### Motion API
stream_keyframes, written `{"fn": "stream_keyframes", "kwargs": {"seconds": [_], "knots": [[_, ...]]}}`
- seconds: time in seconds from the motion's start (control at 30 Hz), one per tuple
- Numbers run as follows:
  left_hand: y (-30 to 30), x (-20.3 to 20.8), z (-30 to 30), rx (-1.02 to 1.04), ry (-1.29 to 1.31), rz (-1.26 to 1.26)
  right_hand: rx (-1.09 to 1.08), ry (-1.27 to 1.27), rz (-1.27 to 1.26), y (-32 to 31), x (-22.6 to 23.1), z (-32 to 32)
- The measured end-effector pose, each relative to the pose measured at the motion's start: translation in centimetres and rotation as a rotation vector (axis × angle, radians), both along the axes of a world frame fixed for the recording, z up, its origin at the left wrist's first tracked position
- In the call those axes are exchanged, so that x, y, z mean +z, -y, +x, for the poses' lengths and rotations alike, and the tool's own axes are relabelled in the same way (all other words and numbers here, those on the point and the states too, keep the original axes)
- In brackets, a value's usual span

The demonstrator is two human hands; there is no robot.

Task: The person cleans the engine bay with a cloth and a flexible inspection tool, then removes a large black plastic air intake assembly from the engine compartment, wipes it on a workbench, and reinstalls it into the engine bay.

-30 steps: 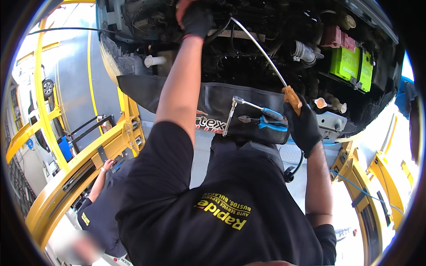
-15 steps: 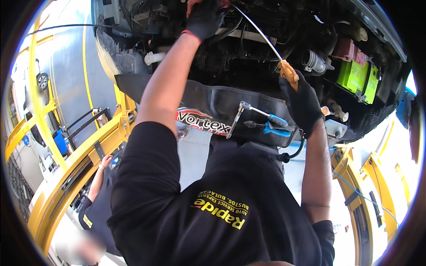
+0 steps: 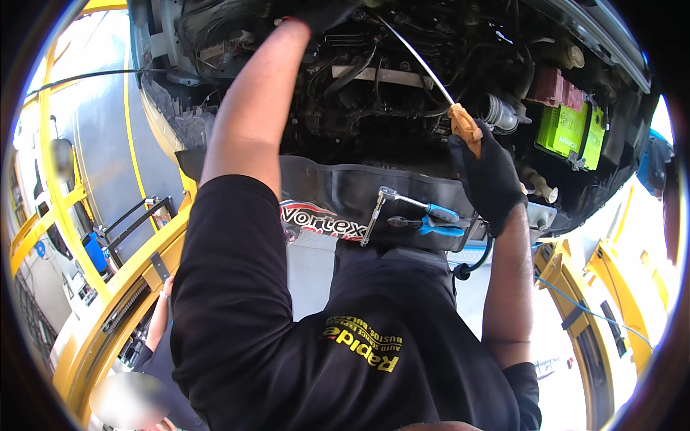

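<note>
My right hand [image 3: 490,176], in a black glove, is closed around the amber handle of a long screwdriver [image 3: 466,123]. Its thin steel shaft slants up and to the left into the dark engine bay [image 3: 392,108]. My left hand [image 3: 329,13], gloved in black with a red cuff, reaches in near the shaft's far end at the top edge. Its fingers are hidden there, so whatever they touch cannot be made out. Below my right hand, a ratchet with an extension [image 3: 420,203] and blue-handled pliers [image 3: 435,228] lie on the dark front cover [image 3: 316,172].
A bright green battery [image 3: 568,133] sits at the right of the bay, beside a ribbed grey hose [image 3: 503,113]. Yellow lift posts [image 3: 136,302] stand on both sides. Another person's arm [image 3: 159,320] shows at lower left.
My left hand has gone further up and partly out of view; the red thing by its fingers no longer shows. The view has shifted slightly. My right hand keeps its hold on the screwdriver.
</note>
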State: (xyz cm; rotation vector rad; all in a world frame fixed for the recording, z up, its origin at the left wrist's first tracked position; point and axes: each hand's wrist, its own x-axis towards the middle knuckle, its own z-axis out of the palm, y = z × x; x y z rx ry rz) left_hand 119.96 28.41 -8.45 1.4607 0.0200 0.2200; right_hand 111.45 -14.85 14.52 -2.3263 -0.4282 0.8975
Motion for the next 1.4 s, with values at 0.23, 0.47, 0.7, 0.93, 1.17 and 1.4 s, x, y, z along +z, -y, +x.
{"fn": "stream_keyframes", "kwargs": {"seconds": [0.23, 0.47, 0.7, 0.93, 1.17, 1.4], "knots": [[3.0, -3.3, 3.9, -0.308, -0.092, 0.039, 0.01, 0.084, -0.113, 0.7, 2.3, 1.9], [2.0, 0.8, 3.1, -0.042, -0.125, 1.155, -0.081, 0.049, -0.149, 2.5, 2.2, 3.6], [7.8, 1.7, 4.9, 0.041, -0.343, 0.981, -0.077, -0.015, -0.118, 2.6, 1.7, 3.8], [10.3, -0.1, 9.2, -0.291, -0.486, 1.855, -0.019, -0.023, -0.113, 2.9, 1.4, 3.9], [0.9, 3.4, 3.0, 0.085, -0.224, 0.805, -0.107, 0.012, -0.133, 4.2, 2.0, 4.4], [15.0, 4.6, 8.0, 0.467, -0.093, 1.332, -0.093, 0.002, -0.108, 5.3, 0.9, 3.3]]}}
